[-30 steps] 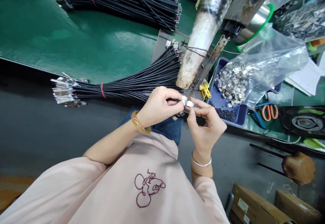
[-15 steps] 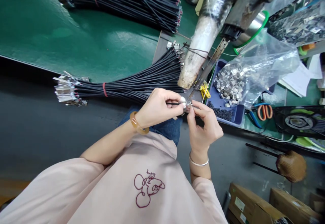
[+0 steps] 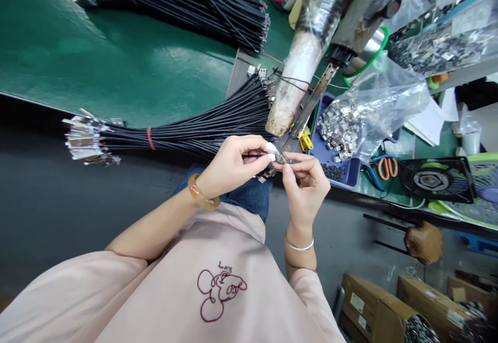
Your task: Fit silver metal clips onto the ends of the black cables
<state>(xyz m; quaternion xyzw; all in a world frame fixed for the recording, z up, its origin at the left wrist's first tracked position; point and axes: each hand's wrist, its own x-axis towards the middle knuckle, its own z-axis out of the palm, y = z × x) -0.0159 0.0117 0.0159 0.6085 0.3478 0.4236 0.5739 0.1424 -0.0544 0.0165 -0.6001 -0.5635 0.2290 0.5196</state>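
Note:
My left hand (image 3: 241,161) is closed in a pinch on a black cable (image 3: 252,155) near its end, with white coverings on the fingertips. Facing it, my right hand (image 3: 305,179) pinches a small metal connector (image 3: 279,159) at that cable end; its details are too small to make out. Just above the fingertips, the thin tip of a mounted soldering iron (image 3: 324,76) points down at the work. Behind my left hand lies a bundle of black cables (image 3: 187,130), tied with a red band and bearing metal connectors at its left end.
A second cable bundle (image 3: 175,3) lies farther back on the green table (image 3: 155,73). A wrapped white tube (image 3: 291,86) slants down above my hands. To the right are a blue tray (image 3: 353,174) of metal parts, orange-handled pliers (image 3: 387,166), yellow cutters (image 3: 305,139) and a fan (image 3: 436,179).
The view has shifted, so most things appear farther left. My right fingertips have moved slightly closer to the left ones at the cable end; both hands stay closed.

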